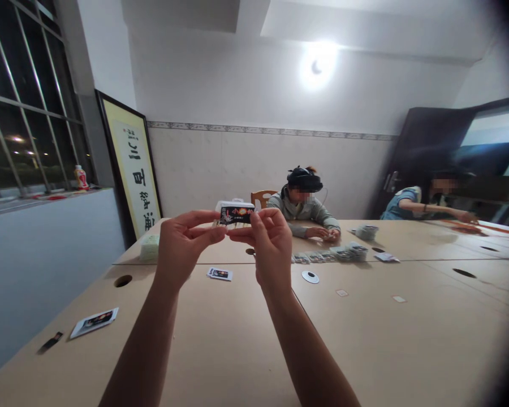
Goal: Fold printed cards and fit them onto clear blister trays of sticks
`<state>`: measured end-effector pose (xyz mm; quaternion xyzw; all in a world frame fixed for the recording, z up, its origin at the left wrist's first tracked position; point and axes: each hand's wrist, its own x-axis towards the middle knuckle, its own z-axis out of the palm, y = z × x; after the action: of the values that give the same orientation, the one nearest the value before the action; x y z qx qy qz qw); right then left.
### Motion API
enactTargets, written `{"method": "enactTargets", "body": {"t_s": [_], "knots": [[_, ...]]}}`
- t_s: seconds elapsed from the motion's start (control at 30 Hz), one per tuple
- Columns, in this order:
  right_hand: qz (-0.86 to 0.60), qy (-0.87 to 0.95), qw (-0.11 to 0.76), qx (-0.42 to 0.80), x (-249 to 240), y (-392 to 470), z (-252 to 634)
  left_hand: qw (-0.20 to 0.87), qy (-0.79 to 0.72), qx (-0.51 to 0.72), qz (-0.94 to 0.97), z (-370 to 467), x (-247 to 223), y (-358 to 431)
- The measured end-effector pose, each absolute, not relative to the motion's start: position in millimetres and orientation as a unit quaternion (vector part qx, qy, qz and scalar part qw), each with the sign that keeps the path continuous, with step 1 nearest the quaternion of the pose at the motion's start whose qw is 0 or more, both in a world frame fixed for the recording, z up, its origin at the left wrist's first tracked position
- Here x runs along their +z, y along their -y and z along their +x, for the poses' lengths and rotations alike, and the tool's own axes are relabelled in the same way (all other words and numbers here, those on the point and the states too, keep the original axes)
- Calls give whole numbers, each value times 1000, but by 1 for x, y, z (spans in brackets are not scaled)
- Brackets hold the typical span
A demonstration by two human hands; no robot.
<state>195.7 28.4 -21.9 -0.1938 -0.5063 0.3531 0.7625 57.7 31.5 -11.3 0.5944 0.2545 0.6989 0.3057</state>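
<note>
Raised over the table, a small pale plastic box [236, 206] with a black label [238, 215] is held between my two hands. The label carries white and orange print. My left hand [178, 243] pinches its left end between thumb and fingers. At the other end, my right hand [274, 244] grips with the thumb on the label's right side. Below the hands lies a small stack of printed label sheets [220, 275]. Another label sheet [94, 323] rests near my left forearm, beside a loose dark label strip [51, 342].
Several small clear packs [352, 252] line the table [237, 350], with a stack of packs [366, 232] behind. A white disc [310, 277] lies right of centre. A pale green stack [149, 249] stands far left. Two people [301, 203] sit across the table.
</note>
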Motion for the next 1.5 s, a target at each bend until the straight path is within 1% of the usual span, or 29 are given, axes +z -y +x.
{"method": "enactTargets", "body": {"t_s": [0.07, 0.23, 0.4, 0.6, 0.9, 1.07, 1.3, 1.5], "knots": [[-191, 512, 767, 336, -23, -28, 194, 309, -252, 710, 580, 57, -12, -34], [-178, 521, 799, 241, -25, -28, 190, 313, -251, 722, 564, 59, -11, -35], [-155, 556, 792, 199, -28, -29, 189, 314, -251, 725, 560, 60, -11, -34], [-177, 570, 796, 96, -30, -27, 187, 324, -243, 731, 549, 61, -12, -35], [-207, 577, 789, 41, -37, -26, 187, 322, -237, 735, 548, 62, -11, -33], [-198, 568, 796, 65, -34, -24, 187, 313, -231, 741, 547, 60, -12, -37], [-221, 539, 782, 219, -23, -19, 187, 302, -227, 745, 550, 61, -12, -35], [-225, 495, 794, 273, -24, -23, 188, 283, -250, 736, 562, 71, -14, -31]]}}
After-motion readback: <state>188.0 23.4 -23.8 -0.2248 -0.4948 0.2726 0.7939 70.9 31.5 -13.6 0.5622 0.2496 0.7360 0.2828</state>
